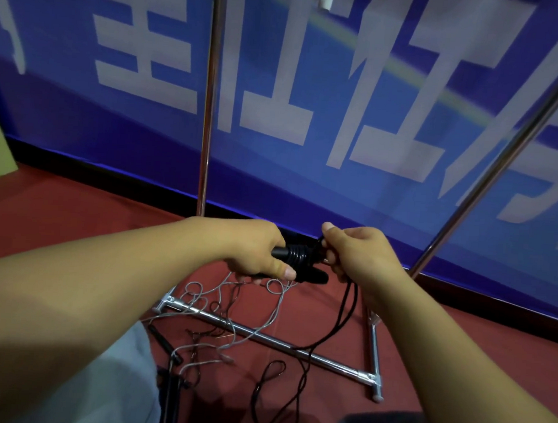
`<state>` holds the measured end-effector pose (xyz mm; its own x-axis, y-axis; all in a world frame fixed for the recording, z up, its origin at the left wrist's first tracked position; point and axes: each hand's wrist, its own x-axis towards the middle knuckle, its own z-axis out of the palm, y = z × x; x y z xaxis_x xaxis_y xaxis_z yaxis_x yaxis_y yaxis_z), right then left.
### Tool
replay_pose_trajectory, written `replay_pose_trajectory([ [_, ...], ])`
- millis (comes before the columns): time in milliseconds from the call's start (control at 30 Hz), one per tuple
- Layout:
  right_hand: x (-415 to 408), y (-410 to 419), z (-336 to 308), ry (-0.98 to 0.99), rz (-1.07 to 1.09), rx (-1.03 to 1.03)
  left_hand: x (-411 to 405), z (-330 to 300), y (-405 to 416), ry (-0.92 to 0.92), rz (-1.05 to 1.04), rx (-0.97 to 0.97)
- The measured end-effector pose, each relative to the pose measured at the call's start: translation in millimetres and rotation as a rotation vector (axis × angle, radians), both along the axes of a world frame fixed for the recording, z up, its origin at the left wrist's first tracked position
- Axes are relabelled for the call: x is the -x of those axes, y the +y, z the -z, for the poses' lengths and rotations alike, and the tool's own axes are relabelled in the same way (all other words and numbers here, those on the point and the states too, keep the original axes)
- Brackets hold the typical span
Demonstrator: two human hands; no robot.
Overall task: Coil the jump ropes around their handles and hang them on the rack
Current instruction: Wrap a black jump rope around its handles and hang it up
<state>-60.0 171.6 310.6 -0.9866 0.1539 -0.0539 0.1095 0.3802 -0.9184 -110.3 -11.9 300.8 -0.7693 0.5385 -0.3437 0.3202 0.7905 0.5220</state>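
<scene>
Both forearms reach forward: left hand grips the black handles, right hand pinches the black rope just beside the wraps. Few turns are done (much rope hangs below); grey rope and rack wait.

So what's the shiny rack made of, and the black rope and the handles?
The rack looks like polished metal: its poles are silvery and show bright glints. The black rope looks like thin cord, maybe plastic or woven; too blurry to tell. The black handles look like smooth, slightly glossy plastic, though they could be rubber.
</scene>
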Motion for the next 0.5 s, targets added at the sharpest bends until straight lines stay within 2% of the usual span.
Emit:
replay_pose_trajectory([
  [267, 0.7, 2.3, -1.0, -0.011, 0.039, 0.0, -10.1, -8.5, 2.3, 0.263, 0.124, 0.087],
  [500, 1.8, 2.5, -0.9, -0.033, 0.101, 0.002, -14.1, -11.4, 2.9, 0.288, 0.119, 0.088],
])
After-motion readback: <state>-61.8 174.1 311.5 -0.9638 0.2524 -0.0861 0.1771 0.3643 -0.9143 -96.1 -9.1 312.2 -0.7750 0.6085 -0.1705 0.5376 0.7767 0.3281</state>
